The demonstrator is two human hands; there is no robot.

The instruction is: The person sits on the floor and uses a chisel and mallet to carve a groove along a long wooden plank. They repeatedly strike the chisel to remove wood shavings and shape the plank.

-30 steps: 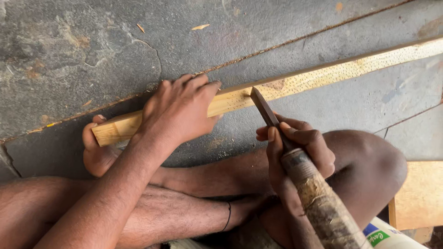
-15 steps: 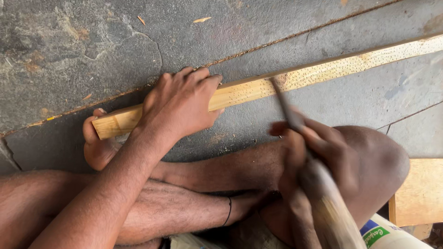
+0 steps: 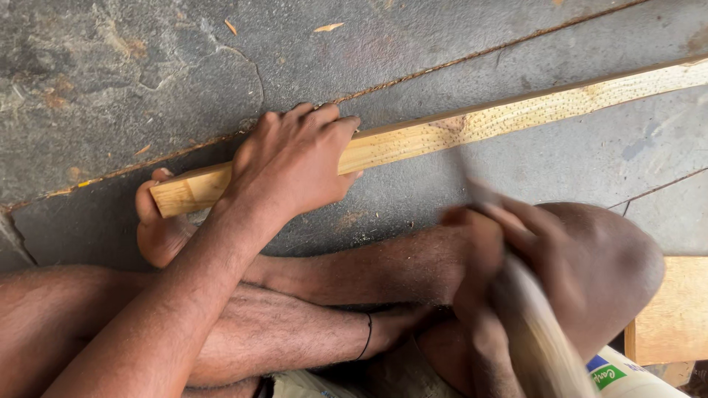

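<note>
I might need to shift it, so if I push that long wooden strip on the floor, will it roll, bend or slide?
The strip has flat faces and square edges, so it would probably slide, not roll. It lies straight along the stone floor, so it is likely stiff. Being thin for its length, it is probably light; the left hand pressing it down suggests it shifts easily.

A makeshift woodworking spot on bare ground, not a fitted shop. The person sits cross-legged on a cracked grey stone floor point(image 3: 110, 81) strewn with wood chips point(image 3: 328, 27), a long pale wooden strip point(image 3: 472, 127) lying across it.
</note>
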